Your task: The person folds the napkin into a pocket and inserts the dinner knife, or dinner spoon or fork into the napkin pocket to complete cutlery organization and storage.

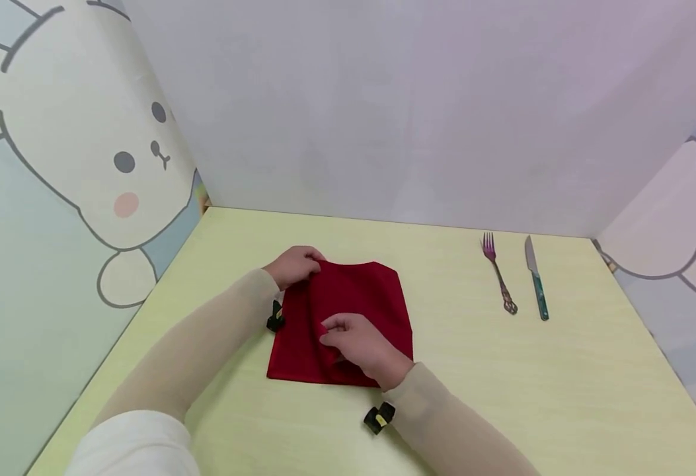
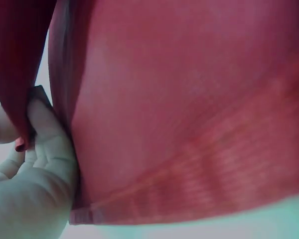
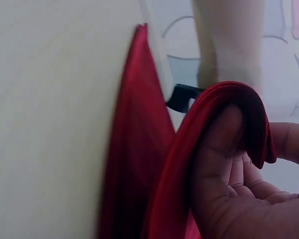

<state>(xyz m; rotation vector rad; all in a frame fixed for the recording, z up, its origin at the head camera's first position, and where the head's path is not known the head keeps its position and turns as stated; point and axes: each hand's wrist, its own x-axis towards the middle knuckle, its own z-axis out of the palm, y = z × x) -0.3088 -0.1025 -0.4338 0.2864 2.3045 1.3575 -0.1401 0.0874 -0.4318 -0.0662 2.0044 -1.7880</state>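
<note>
A dark red cloth napkin (image 1: 365, 291) lies partly folded on the pale yellow table, one flap lifted along its left part. At the far left corner of that flap, my left hand (image 1: 295, 266) pinches the fabric. My right hand (image 1: 367, 347) holds the flap's near edge between thumb and fingers. Close up in the right wrist view, the doubled cloth (image 3: 172, 184) bends over the right thumb (image 3: 219, 144). In the left wrist view the left hand (image 2: 42, 169) grips a hanging corner, with the broad cloth face beside it.
Right of the napkin lie a fork (image 1: 499, 274) with an ornate handle and a knife (image 1: 537, 281) with a green handle, roughly side by side. The table (image 1: 455, 410) meets a plain wall at the back and walls with cartoon figures (image 1: 139, 165) at both sides.
</note>
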